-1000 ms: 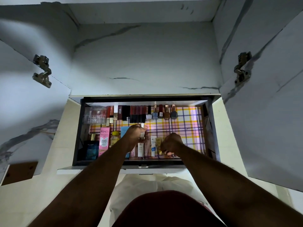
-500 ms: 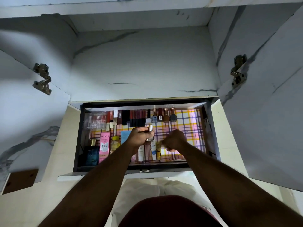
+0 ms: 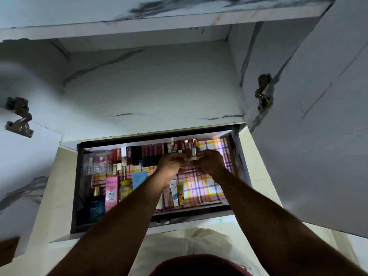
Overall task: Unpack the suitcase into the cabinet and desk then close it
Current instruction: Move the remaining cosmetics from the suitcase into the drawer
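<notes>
Now both hands meet over the far edge of the open drawer, inside the cabinet. The left hand and right hand curl their fingers around a small bottle between them, just beside the row of nail polish bottles along the drawer's far edge. A pink box and blue box sit near the drawer's near left corner.

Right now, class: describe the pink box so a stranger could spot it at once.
Find the open drawer under the white cabinet. In its near-left part, between a dark blue box and a yellow bottle, lies the pink box, the only one lettered POND'S BB.
</notes>
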